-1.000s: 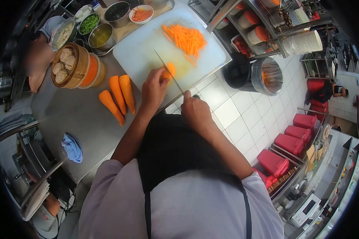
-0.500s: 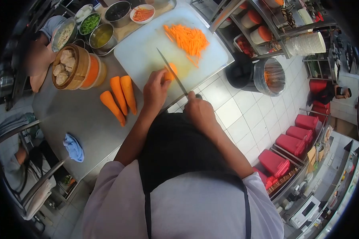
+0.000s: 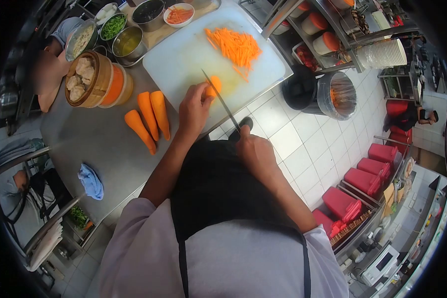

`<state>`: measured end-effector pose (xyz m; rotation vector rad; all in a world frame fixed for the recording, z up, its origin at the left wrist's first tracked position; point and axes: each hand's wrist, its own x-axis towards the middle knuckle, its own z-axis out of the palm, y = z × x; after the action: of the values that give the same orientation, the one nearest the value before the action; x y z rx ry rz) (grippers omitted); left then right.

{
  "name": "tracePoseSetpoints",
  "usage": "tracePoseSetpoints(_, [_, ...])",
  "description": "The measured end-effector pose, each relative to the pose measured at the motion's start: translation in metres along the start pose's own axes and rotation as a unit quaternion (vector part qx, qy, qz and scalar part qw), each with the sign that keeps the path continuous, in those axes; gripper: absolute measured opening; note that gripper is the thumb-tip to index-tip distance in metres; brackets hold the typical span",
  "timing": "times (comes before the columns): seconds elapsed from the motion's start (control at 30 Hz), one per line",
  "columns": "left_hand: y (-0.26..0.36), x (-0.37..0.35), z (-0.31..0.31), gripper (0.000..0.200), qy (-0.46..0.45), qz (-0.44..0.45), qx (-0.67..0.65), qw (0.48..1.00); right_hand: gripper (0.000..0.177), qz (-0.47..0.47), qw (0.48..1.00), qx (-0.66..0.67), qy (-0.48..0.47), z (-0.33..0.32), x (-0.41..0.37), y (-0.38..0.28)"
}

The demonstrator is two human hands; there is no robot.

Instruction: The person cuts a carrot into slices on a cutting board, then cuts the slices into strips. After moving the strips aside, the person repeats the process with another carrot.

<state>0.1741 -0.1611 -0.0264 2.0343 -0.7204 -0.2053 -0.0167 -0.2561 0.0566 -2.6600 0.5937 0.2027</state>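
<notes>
My left hand (image 3: 193, 107) is closed on a short piece of carrot (image 3: 215, 84) near the front edge of the white cutting board (image 3: 171, 54). The handle of a kitchen knife (image 3: 223, 103) is in my right hand (image 3: 255, 149), largely hidden by the fingers. Its long blade slants across the board's edge, overlapping the carrot piece in this view. Beyond it, a pile of carrot strips (image 3: 236, 45) lies on the board. Several peeled carrots (image 3: 148, 116) rest side by side on the steel table (image 3: 84, 136), left of my left hand.
A bamboo steamer (image 3: 97, 82) with dumplings stands at the left. Behind it are a bowl of chopped greens (image 3: 112, 28), a pot of yellow liquid (image 3: 127, 43) and a bowl of shreds (image 3: 179, 15). A blue cloth (image 3: 90, 182) lies nearer me. Lined bins (image 3: 336, 96) stand right.
My right hand and the knife have shifted slightly right and towards me. My left hand stays on the carrot piece. More of a dark shoe shows beside the knife handle.
</notes>
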Motion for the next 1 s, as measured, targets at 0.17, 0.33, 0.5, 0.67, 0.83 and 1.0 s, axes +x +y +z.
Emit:
tracePoseSetpoints(0.17, [0.006, 0.001, -0.003, 0.041, -0.009, -0.012, -0.012, 1.0, 0.015, 0.012, 1.0, 0.002, -0.01, 0.002, -0.003, -0.002])
tracePoseSetpoints(0.33, [0.006, 0.003, -0.005, 0.04, -0.019, -0.015, 0.007, 1.0, 0.015, 0.009, 1.0, 0.008, -0.006, -0.002, -0.001, -0.007])
tracePoseSetpoints(0.5, [0.005, 0.004, -0.004, 0.04, -0.019, -0.02, -0.009, 1.0, 0.018, 0.012, 1.0, -0.004, -0.016, 0.011, 0.009, -0.004])
tracePoseSetpoints(0.67, [0.004, 0.004, -0.004, 0.04, -0.021, -0.015, -0.013, 1.0, 0.018, 0.0, 1.0, -0.03, -0.006, 0.015, 0.027, -0.006])
tracePoseSetpoints(0.83, [0.004, 0.005, -0.004, 0.04, -0.022, -0.012, -0.023, 0.999, 0.014, -0.011, 1.0, -0.02, -0.004, 0.028, 0.052, -0.005])
tracePoseSetpoints(1.0, [0.0, 0.004, -0.004, 0.039, -0.028, -0.027, -0.027, 0.999, 0.01, -0.007, 0.999, -0.036, 0.009, 0.049, 0.077, -0.007])
